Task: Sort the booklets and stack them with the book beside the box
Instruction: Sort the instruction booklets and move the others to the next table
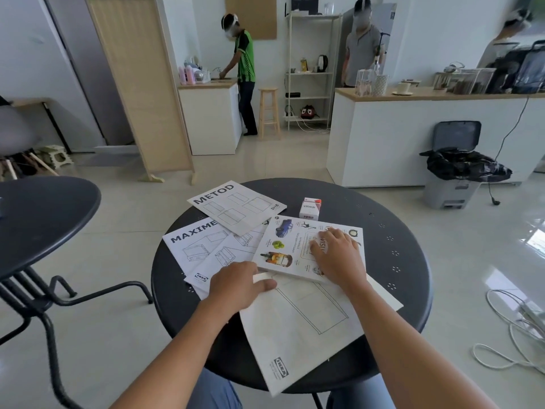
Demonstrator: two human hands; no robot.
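On the round black table (392, 261) lie several white booklets. The METOD booklet (236, 206) is at the far left, the MAXIMERA booklet (193, 246) below it, and another booklet (215, 267) overlaps that one. A large booklet (300, 335) hangs over the near edge. The picture book (289, 246) lies in the middle, partly on the large booklet. A small white and red box (310, 208) stands upright just beyond the book. My right hand (336, 253) rests flat on the book's cover. My left hand (240, 283) presses the large booklet's top left corner, thumb at the book's near edge.
A second black table (44, 219) stands to the left. Behind are a white counter (413, 137), a grey bin with a black bag (454, 172), a wooden stool (268, 112) and shelves. Two people stand at the back. White cables (516, 335) lie on the floor at right.
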